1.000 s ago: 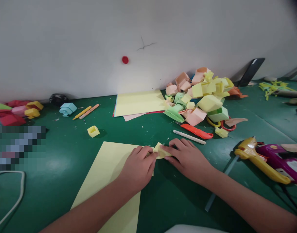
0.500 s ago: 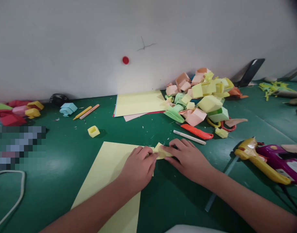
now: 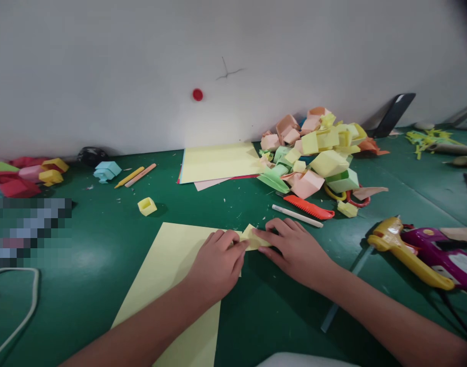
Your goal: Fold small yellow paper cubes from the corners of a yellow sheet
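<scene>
1. Far left, a pile of coloured folded-paper shapes [image 3: 21, 186] lies near the wall [image 3: 141, 76]; nearer, a white cable [image 3: 35, 293] curves.
2. A blue folded-paper shape [image 3: 107, 171] lies left of 2 slim sticks: 1 yellow stick [image 3: 130, 177], 1 salmon stick [image 3: 140, 175].
3. A small yellow paper box [image 3: 147, 206] sits apart on the green tabletop [image 3: 84, 229].
4. A large yellow sheet [image 3: 160, 270] lies flat, partly under the left forearm.
5. By the wall lies a paper stack [image 3: 220, 163], yellow on top.
6. The left hand [image 3: 220, 265] pinches a small folded yellow paper piece [image 3: 250, 234], located between both hands by the sheet's far right corner.
7. The right hand [image 3: 294, 250] grips the piece's other end between thumb and finger.
8. Beyond it lie a white stick [image 3: 297, 216], an orange-red cutter [image 3: 309, 207] and a heap of folded-paper boxes [image 3: 330, 160].
9. Far right, a yellow glue gun [image 3: 412, 255] rests beside a purple tool [image 3: 439, 255].
</scene>
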Action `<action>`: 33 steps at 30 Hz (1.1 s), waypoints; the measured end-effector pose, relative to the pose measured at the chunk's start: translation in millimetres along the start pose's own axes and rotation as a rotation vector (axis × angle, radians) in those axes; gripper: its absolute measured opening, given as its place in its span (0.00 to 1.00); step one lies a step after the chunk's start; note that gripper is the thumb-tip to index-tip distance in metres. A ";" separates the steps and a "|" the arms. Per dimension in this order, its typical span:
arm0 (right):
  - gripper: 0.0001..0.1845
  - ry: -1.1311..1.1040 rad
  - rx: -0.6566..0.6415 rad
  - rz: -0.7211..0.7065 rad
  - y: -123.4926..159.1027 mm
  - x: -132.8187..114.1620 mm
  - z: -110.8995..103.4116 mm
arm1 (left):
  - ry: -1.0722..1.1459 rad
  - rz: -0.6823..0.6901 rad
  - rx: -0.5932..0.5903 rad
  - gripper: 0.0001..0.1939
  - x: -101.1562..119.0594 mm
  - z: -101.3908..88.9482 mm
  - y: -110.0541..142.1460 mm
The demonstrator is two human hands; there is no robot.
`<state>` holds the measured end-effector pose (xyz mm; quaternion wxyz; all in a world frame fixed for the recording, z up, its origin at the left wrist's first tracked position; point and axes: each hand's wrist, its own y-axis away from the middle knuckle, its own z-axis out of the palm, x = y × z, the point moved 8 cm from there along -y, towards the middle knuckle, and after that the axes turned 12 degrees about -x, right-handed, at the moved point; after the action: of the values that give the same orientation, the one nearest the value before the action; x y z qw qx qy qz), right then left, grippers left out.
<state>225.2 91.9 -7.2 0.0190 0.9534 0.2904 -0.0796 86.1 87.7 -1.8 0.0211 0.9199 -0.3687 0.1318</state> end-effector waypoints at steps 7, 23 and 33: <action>0.20 0.018 0.006 -0.004 0.2 -0.2 0.0 | -0.007 -0.003 -0.002 0.15 -0.9 0.9 0.2; 0.20 -0.005 -0.014 0.009 -0.6 1.7 0.8 | -0.102 0.084 0.038 0.14 5.7 -1.5 5.7; 0.20 -0.016 -0.011 0.008 -0.5 2.1 0.4 | -0.071 0.176 -0.053 0.14 2.8 -12.2 10.8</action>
<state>226.6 93.4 -8.0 0.0271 0.9538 0.2867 -0.0855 77.9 79.6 10.0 0.0206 0.8872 -0.4520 0.0909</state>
